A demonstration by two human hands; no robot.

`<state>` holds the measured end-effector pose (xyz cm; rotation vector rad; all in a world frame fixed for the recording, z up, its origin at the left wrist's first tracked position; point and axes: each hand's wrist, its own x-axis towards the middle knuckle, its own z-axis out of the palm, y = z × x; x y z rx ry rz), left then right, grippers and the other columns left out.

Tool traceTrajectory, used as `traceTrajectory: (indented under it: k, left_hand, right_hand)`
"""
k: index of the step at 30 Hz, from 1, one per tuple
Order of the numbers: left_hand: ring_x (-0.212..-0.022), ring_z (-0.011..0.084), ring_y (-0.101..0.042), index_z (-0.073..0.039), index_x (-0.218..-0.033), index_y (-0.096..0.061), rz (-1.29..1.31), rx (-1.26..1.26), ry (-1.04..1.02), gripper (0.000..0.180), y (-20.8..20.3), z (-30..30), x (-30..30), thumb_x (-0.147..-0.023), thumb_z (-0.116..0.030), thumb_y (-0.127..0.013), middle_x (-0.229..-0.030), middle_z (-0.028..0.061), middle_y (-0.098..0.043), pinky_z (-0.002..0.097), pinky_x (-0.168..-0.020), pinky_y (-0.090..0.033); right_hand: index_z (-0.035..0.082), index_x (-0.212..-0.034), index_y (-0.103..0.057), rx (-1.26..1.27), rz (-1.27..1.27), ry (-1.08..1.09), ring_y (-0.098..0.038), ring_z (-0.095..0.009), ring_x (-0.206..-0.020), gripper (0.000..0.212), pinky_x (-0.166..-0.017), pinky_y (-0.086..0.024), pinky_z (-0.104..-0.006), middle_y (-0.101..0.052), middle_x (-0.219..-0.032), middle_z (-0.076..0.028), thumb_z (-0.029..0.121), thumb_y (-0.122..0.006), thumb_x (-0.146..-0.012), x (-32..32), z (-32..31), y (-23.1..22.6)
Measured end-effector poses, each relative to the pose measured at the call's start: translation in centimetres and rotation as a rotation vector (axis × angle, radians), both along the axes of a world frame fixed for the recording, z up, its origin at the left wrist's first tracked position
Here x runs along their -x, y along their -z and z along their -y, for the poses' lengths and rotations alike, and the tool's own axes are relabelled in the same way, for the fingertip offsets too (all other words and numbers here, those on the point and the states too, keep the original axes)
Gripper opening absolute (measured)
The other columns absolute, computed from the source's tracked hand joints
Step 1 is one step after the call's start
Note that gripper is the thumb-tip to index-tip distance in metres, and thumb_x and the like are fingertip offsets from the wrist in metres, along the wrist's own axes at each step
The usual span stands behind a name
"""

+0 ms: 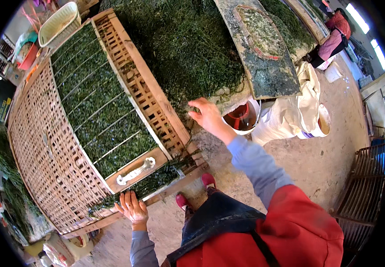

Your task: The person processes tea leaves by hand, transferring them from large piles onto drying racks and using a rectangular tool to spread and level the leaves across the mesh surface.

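Observation:
My left hand (pixel 133 208) rests at the near edge of a woven bamboo tray (pixel 45 147), its fingers stretched over the rim beside loose green strands. On the tray lies a slatted wooden frame (pixel 136 171) with a white handle (pixel 135 171) at its near end. Chopped-looking dark green plant matter (pixel 101 111) fills the spaces between its thin slats. My right hand (pixel 208 115) hovers at the near edge of a big heap of the same green strands (pixel 188 49), thumb and fingers apart. No held thing shows in it, though its palm side is partly hidden.
Right of the heap, a dark board (pixel 272 66) lies above a bucket of reddish-brown liquid (pixel 244 119) and a cream sack (pixel 286 115). A ribbed pale basket (pixel 60 24) stands at the far left. Slatted racks (pixel 365 182) line the right. Another person (pixel 335 35) bends at the far right.

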<state>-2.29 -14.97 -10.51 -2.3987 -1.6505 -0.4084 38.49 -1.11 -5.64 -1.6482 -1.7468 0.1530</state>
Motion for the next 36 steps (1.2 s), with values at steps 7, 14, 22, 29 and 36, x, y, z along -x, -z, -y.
traceTrajectory:
  k: [7, 14, 22, 29, 36]
  left_hand:
    - [-0.118, 0.0338, -0.038, -0.004, -0.114, -0.053, -0.05, 0.012, -0.02, 0.044, 0.2, 0.0, 0.1, -0.089, -0.034, -0.032, -0.118, 0.0106, -0.048, 0.0565, -0.1, -0.017]
    - [-0.118, 0.0348, -0.038, -0.004, -0.114, -0.053, -0.031, 0.005, -0.026, 0.043, 0.4, 0.3, 0.3, -0.089, -0.033, -0.034, -0.119, 0.0115, -0.048, 0.0559, -0.1, -0.017]
    - [-0.122, 0.0312, -0.037, -0.006, -0.116, -0.054, -0.028, 0.052, -0.045, 0.043, 0.1, -0.1, 0.0, -0.085, -0.031, -0.039, -0.125, 0.0093, -0.047, 0.0559, -0.101, -0.016]
    - [-0.125, 0.029, -0.033, -0.007, -0.119, -0.052, 0.05, 0.112, -0.071, 0.045, -1.0, 0.5, 0.0, -0.082, -0.03, -0.045, -0.127, 0.0074, -0.044, 0.0548, -0.103, -0.016]
    - [-0.128, 0.0244, -0.032, -0.009, -0.116, -0.055, 0.072, 0.02, -0.014, 0.04, -5.5, 1.4, -1.1, -0.077, -0.022, -0.057, -0.126, 0.0037, -0.047, 0.0561, -0.104, -0.012]
  right_hand:
    - [0.017, -0.131, -0.041, 0.535, 0.425, -0.196, -0.062, -0.021, -0.07, 0.052, -0.055, -0.053, -0.0286, -0.031, -0.138, -0.02, 0.004, -0.052, -0.082, 2.7, -10.3, 0.6]
    - [0.016, -0.103, -0.058, 0.416, 0.175, -0.179, -0.061, -0.021, -0.069, 0.024, -0.066, -0.055, -0.0338, -0.052, -0.098, -0.009, 0.02, -0.061, -0.08, 0.5, -6.8, 2.3]
    - [0.009, -0.089, -0.055, 0.207, 0.458, 0.029, -0.062, -0.031, -0.068, 0.018, -0.055, -0.052, -0.041, -0.053, -0.094, -0.016, 0.021, -0.061, -0.077, -0.6, -4.7, 3.4]
    - [0.001, -0.099, -0.061, 0.568, -0.778, 0.086, -0.048, -0.01, -0.044, 0.026, -0.038, -0.038, -0.0266, -0.057, -0.067, -0.004, 0.018, -0.067, -0.08, 1.0, 1.8, -1.4]
    - [-0.001, -0.103, -0.058, 0.708, -1.155, -0.374, -0.044, -0.006, -0.043, 0.025, -0.037, -0.034, -0.0205, -0.052, -0.062, 0.0, 0.013, -0.063, -0.084, 13.3, 8.6, -7.5]
